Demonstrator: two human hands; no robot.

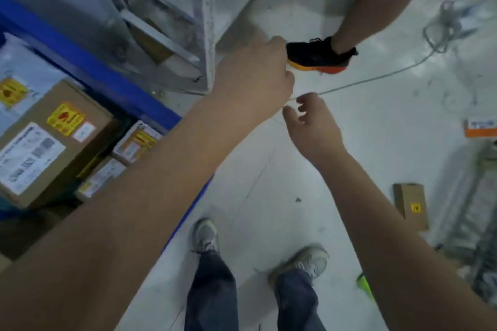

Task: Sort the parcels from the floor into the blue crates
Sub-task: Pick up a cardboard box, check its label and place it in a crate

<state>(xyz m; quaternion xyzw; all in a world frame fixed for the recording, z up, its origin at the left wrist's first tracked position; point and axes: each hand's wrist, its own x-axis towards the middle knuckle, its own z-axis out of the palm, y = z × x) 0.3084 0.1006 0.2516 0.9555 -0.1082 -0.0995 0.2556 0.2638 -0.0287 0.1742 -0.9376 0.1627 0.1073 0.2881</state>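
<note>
We're curling our left hand (pixel 255 75) shut, empty as far as we can tell, right hand (pixel 312 123) spreading loosely; that cable (pixel 376 78) is threatening our feet.

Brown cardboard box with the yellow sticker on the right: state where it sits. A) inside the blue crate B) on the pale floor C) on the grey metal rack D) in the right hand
B: the brown cardboard box with the yellow sticker lies on the pale floor, apart from both hands and the blue crate.
</note>
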